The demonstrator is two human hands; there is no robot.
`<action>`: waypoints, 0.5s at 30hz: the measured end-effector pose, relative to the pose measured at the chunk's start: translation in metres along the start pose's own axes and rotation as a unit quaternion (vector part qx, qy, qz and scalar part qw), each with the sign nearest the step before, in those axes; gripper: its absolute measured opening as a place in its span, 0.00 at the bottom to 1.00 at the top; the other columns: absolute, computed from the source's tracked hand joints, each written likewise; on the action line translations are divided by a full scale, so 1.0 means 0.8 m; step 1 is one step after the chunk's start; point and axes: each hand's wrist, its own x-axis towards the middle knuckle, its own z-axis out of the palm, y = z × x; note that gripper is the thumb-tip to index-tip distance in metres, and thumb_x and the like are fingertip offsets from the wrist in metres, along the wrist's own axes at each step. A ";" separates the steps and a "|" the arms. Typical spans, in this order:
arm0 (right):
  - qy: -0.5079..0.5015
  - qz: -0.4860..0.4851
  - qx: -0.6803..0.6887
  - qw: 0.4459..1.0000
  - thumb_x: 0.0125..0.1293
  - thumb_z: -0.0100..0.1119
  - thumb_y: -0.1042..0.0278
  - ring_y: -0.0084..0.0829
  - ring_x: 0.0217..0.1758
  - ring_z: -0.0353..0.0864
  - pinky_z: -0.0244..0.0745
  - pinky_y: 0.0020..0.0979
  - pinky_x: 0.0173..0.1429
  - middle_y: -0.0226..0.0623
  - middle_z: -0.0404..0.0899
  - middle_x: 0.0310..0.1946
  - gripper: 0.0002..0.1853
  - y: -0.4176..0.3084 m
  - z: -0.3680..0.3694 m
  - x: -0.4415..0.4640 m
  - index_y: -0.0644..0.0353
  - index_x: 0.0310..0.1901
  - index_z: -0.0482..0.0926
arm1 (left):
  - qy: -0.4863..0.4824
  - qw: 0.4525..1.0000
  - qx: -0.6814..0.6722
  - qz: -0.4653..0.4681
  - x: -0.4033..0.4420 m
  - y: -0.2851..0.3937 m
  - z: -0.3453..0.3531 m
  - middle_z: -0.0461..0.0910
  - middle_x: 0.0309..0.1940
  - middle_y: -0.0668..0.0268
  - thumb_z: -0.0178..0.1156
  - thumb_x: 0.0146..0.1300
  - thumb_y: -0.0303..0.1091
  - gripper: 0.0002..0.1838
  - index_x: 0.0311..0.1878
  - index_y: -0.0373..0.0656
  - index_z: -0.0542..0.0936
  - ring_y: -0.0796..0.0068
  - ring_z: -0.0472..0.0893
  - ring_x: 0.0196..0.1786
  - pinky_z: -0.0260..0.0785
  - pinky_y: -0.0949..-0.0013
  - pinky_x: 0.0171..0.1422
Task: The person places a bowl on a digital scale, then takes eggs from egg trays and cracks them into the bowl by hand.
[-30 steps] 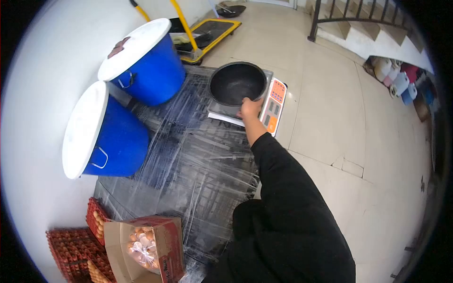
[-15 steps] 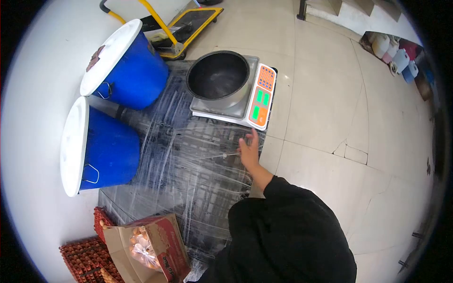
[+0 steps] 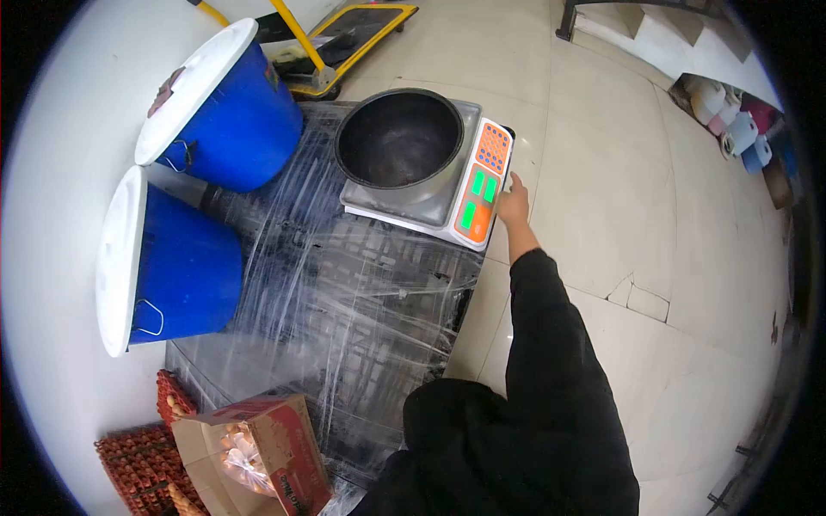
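Observation:
My right hand [image 3: 514,205], in a black sleeve, is at the right edge of the digital scale [image 3: 473,234]. One finger stretches along that side and no object shows in the hand; whether it touches the scale I cannot tell. Green-lit displays and an orange keypad face up on the scale. A deep black-lined pot [image 3: 400,142] sits on its metal platform, and nothing shows inside it. Under the scale is a dark pallet [image 3: 344,301] wrapped in clear film. My left hand is out of view.
Two blue buckets [image 3: 185,267] with white lids stand along the left wall. At the lower left, an open cardboard box [image 3: 297,456] holds a bag of eggs beside red egg trays [image 3: 142,469]. A yellow-framed trolley [image 3: 370,43] is behind. Plastic jugs [image 3: 740,133] lie under the stairs.
My right hand has moved up and to the right, from below the scale's front corner to its right side. The view has shifted slightly; the pot stays on the scale.

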 end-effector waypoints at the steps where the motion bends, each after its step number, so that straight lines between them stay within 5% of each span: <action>1: -0.050 0.019 -0.034 0.998 0.56 0.48 0.66 0.53 0.51 0.70 0.63 0.42 0.59 0.51 0.66 0.52 0.31 -0.011 -0.008 0.016 0.46 0.64 0.56 | -0.005 1.000 0.005 -0.005 -0.001 0.000 -0.002 0.74 0.31 0.61 0.61 0.51 0.45 0.20 0.40 0.38 0.73 0.66 0.72 0.32 0.69 0.65 0.40; 7: -0.127 0.075 -0.228 0.962 0.60 0.47 0.59 0.47 0.63 0.56 0.57 0.52 0.61 0.38 0.59 0.59 0.27 -0.070 -0.033 0.071 0.30 0.63 0.57 | -0.023 0.999 0.029 -0.031 -0.013 0.004 -0.005 0.74 0.30 0.61 0.61 0.51 0.44 0.19 0.39 0.38 0.74 0.66 0.72 0.32 0.68 0.65 0.39; 15: -0.121 -0.002 -0.284 0.951 0.61 0.46 0.59 0.44 0.65 0.52 0.48 0.59 0.63 0.35 0.58 0.60 0.22 -0.112 -0.027 0.120 0.34 0.58 0.66 | -0.030 0.997 0.047 -0.059 -0.027 0.015 0.002 0.74 0.29 0.61 0.61 0.51 0.42 0.17 0.37 0.38 0.74 0.66 0.72 0.31 0.68 0.65 0.38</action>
